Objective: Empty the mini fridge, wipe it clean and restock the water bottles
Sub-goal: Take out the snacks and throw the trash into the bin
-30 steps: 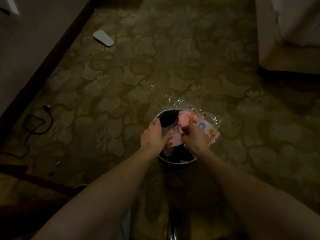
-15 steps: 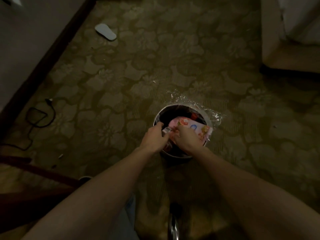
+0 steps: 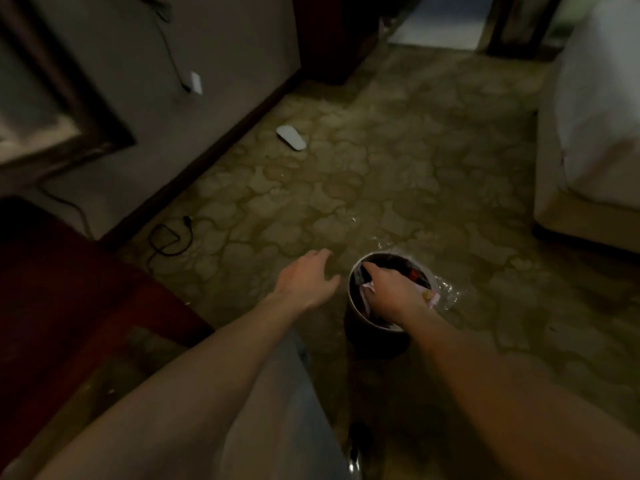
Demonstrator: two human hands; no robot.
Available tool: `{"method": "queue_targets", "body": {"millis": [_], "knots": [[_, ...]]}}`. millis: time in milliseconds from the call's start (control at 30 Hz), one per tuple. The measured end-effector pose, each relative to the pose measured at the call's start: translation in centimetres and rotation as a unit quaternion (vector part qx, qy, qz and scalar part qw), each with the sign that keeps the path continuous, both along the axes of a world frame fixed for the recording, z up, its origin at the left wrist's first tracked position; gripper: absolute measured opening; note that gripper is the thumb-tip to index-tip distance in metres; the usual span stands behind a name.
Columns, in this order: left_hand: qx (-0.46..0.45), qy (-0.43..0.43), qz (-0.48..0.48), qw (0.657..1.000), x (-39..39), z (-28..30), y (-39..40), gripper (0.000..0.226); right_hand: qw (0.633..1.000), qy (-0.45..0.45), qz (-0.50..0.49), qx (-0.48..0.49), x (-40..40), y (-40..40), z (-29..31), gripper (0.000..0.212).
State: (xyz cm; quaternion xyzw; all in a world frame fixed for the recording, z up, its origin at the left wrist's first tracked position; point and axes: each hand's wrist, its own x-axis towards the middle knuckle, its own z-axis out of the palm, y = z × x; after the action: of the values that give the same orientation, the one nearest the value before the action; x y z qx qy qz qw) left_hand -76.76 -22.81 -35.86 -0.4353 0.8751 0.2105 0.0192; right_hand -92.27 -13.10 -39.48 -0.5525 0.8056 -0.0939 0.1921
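A round waste bin (image 3: 353, 299) is shown at lower centre of the frame, standing on the patterned floor (image 3: 398, 174). The right hand (image 3: 391, 292) is pushed down into its mouth upon crumpled pink packaging (image 3: 431, 297); whether that grip is clenched on the packaging cannot be told. The left hand (image 3: 308, 282) hovers released, fingers spread, just left of the rim. Neither fridge nor water bottles are seen; the bin lies directly beneath the right hand.
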Motion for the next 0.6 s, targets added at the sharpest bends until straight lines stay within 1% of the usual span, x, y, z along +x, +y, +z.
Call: {"method": "queue_targets", "body": {"millis": [167, 300, 400, 467, 600], "knots": [[-0.059, 0.044, 0.050, 0.996, 7.3, 6.5, 1.7, 0.050, 0.995, 0.007, 0.069, -0.076, 6.0, -1.0, 7.5, 0.056], [-0.104, 0.050, 0.090, 0.989, 13.2, 11.7, 3.0, 0.052, 0.982, 0.006, 0.118, -0.144, 12.0, -1.7, 13.3, 0.064], [-0.115, 0.059, 0.121, 0.984, 17.1, 15.1, 4.1, 0.054, 0.969, 0.029, 0.169, -0.180, 16.2, -1.9, 16.8, 0.065], [-0.124, 0.083, 0.144, 0.978, 19.7, 17.1, 4.9, 0.049, 0.960, 0.038, 0.195, -0.197, 18.8, -2.1, 18.9, 0.064], [-0.155, 0.105, 0.172, 0.967, 24.6, 20.8, 6.9, 0.049, 0.946, 0.045, 0.228, -0.225, 23.5, -2.1, 22.4, 0.064]]}}
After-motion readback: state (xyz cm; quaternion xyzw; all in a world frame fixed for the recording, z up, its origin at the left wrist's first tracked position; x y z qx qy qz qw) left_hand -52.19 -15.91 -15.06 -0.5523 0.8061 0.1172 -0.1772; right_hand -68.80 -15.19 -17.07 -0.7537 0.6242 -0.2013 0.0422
